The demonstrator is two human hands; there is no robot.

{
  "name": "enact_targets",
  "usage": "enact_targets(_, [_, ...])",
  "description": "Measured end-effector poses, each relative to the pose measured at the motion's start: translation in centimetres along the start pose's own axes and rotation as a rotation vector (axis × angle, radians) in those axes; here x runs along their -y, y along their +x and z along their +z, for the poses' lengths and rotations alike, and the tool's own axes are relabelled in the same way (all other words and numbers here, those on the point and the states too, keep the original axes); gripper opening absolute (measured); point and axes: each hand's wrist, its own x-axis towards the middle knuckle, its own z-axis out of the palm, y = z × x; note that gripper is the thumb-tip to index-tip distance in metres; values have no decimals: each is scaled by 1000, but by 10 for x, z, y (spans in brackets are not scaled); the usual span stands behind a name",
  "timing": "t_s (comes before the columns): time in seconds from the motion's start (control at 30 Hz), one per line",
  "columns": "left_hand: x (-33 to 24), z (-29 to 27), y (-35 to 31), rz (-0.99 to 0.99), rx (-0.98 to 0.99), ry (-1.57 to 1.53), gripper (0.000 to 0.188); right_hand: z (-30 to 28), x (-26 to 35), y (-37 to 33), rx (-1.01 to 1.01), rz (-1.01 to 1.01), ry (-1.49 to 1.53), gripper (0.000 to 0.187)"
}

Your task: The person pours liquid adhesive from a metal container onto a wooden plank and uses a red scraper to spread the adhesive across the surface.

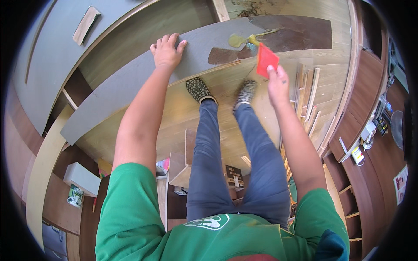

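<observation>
My right hand [278, 85] pinches a flat, thin red spreader [267, 60] between thumb and fingers, held up over the near side of a long grey board [196, 45]. On the board's right part lies a brown layer [300, 34], with a smaller brown patch [224, 55] beside it. A yellowish, glue-like puddle [236, 41] and a thicker yellow smear [254, 40] sit near the spreader, apart from it. My left hand [166, 50] rests on the board near its far edge, fingers extended and thumb apart, holding nothing.
Wood strips [307, 98] lie on the floor to the right. A black box [234, 177] stands between my legs. At left are a white box [82, 179] and panels; a small wood offcut [86, 25] lies on a grey panel. Brown cabinets [359, 91] line the right.
</observation>
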Motion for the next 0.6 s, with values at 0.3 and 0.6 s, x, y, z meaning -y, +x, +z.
enact_targets(0.3, [28, 20, -3, -3, -154, 109, 63, -48, -15, 150, -193, -138, -292, 28])
enact_targets(0.6, [26, 20, -4, -4, -196, 132, 54, -16, -2, 142, -100, -173, -516, 34])
